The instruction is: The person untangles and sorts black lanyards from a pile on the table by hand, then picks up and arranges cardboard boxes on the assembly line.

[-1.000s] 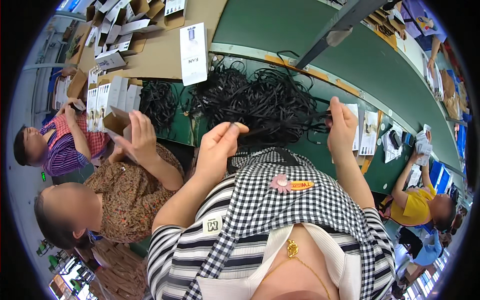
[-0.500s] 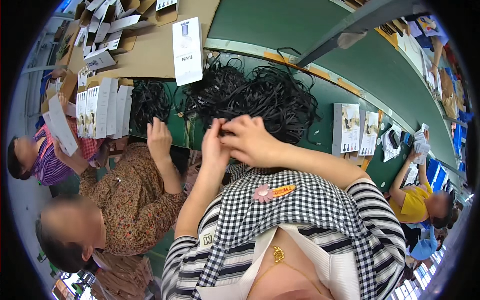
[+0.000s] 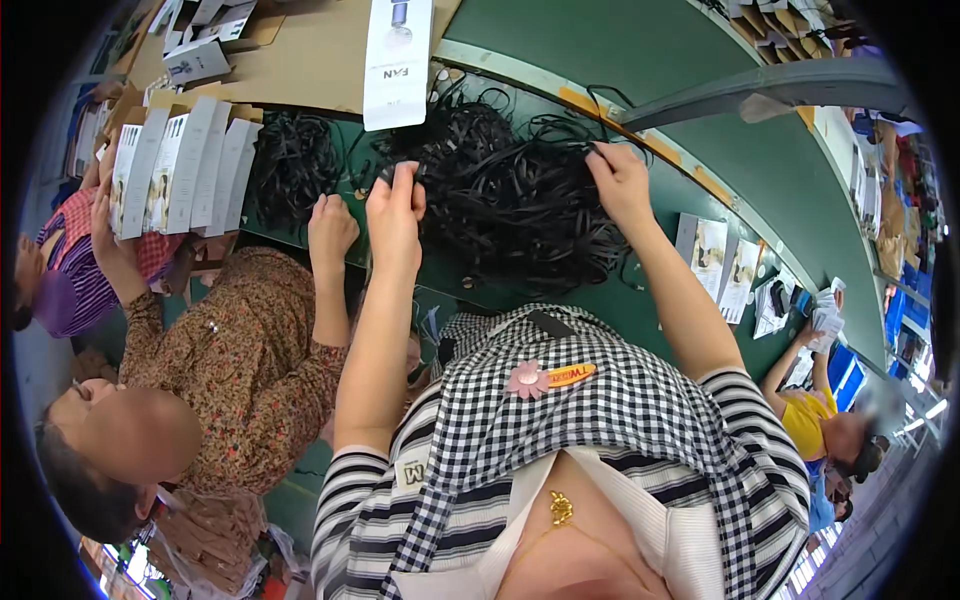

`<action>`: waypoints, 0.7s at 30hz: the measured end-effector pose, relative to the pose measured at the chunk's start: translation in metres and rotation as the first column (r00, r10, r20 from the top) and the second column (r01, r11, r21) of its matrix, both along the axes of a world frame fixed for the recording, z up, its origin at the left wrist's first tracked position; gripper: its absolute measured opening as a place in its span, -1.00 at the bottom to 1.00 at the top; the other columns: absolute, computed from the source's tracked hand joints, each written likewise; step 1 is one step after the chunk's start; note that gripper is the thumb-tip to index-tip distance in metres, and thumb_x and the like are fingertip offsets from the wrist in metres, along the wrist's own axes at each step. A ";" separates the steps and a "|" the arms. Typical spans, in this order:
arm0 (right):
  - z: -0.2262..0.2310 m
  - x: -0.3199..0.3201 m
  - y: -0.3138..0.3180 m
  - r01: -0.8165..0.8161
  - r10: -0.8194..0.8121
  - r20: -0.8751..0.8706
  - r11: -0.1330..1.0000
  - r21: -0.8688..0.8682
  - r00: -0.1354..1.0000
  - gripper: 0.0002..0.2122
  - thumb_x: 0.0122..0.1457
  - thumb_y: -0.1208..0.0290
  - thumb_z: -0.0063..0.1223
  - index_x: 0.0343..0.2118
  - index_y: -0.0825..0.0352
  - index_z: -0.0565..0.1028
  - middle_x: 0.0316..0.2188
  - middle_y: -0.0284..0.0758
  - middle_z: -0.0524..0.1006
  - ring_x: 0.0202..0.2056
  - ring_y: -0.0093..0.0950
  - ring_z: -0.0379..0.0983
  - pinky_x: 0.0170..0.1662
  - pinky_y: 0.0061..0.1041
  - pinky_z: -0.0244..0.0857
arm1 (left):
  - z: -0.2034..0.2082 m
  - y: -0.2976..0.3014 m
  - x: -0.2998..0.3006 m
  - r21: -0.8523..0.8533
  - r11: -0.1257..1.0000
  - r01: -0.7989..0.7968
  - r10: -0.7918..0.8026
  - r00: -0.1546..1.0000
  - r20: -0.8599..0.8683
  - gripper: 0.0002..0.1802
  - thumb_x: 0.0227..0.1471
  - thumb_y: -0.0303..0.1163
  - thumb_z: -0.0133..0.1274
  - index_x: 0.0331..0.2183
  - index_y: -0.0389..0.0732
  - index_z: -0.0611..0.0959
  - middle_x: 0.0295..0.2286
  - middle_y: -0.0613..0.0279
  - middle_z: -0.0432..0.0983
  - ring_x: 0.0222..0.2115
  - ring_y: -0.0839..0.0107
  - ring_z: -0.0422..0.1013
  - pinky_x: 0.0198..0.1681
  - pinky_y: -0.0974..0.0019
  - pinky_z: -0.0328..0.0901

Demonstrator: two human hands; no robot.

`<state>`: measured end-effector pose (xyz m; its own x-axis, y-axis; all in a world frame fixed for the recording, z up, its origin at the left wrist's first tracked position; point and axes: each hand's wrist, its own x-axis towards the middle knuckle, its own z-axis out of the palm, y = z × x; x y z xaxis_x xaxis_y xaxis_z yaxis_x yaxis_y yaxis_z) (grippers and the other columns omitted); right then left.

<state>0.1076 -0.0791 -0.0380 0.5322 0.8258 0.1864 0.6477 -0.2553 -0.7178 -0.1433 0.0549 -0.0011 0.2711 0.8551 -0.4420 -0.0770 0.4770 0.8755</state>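
A large tangled heap of thin, flat black straps [image 3: 510, 215] lies on the green tabletop in front of me. At its left edge, my left hand [image 3: 395, 215] is closed, thumb and fingers pinching a black strap. My right hand [image 3: 622, 185] has its fingertips pressed together on a black strap at the heap's upper right edge. The hands are wide apart with the heap between them. Where each held strap runs within the tangle I cannot make out.
Beyond the heap lies a white fan box [image 3: 398, 70] on brown cardboard [image 3: 300, 60]. A smaller strap pile [image 3: 295, 165] is at left, near a co-worker's hand [image 3: 332, 230] and upright white boxes [image 3: 190, 170]. A grey metal bar [image 3: 770, 95] crosses the upper right; white boxes [image 3: 715, 260] stand below it.
My hands were close together at the heap's near edge; they have parted, the right moving far right and outward, the left slightly left and outward. The view has shifted a little.
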 end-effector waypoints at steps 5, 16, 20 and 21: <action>0.073 -0.003 -0.007 0.175 -0.047 -0.893 0.984 0.035 0.447 -0.84 0.14 0.45 -0.07 -0.35 0.43 0.50 -0.42 -0.41 0.50 -0.37 -0.62 0.37 -0.24 -0.61 0.22 | -0.037 0.011 0.017 0.067 0.972 0.227 -0.211 0.960 -0.185 -0.75 0.09 -0.30 -0.07 -0.49 -0.28 0.51 -0.67 0.36 0.34 -0.68 0.61 0.20 -0.60 0.50 0.11; 0.130 -0.024 -0.018 -0.047 0.173 -0.725 0.981 0.190 0.667 -0.79 0.13 0.47 -0.03 -0.21 0.47 0.47 -0.45 -0.41 0.48 -0.43 -0.66 0.32 -0.30 -0.68 0.22 | 0.018 -0.025 0.050 0.615 0.330 0.716 0.047 0.638 -0.769 -0.57 -0.11 -0.20 0.12 -0.19 -0.23 0.52 -0.14 0.13 0.38 -0.10 0.14 0.26 -0.09 0.05 0.12; 0.129 -0.042 -0.017 -0.191 0.170 -0.533 0.982 0.016 0.829 -0.83 0.09 0.46 0.01 -0.29 0.44 0.45 -0.50 -0.37 0.49 -0.49 -0.60 0.34 -0.40 -0.63 0.25 | 0.064 -0.058 0.071 0.263 0.849 0.457 -0.512 0.836 0.197 -0.66 0.05 -0.29 0.04 -0.21 -0.35 0.52 -0.31 0.21 0.50 -0.30 0.48 0.38 -0.20 0.48 0.24; 0.138 -0.053 -0.012 -0.260 0.234 -0.383 0.965 -0.016 0.894 -0.84 0.06 0.46 0.03 -0.34 0.44 0.44 -0.53 -0.25 0.47 -0.51 -0.51 0.38 -0.42 -0.57 0.27 | 0.058 -0.059 0.069 0.111 0.843 0.526 -0.532 0.789 0.306 -0.69 0.11 -0.31 -0.04 -0.24 -0.38 0.53 -0.33 0.27 0.48 -0.33 0.62 0.34 -0.22 0.53 0.23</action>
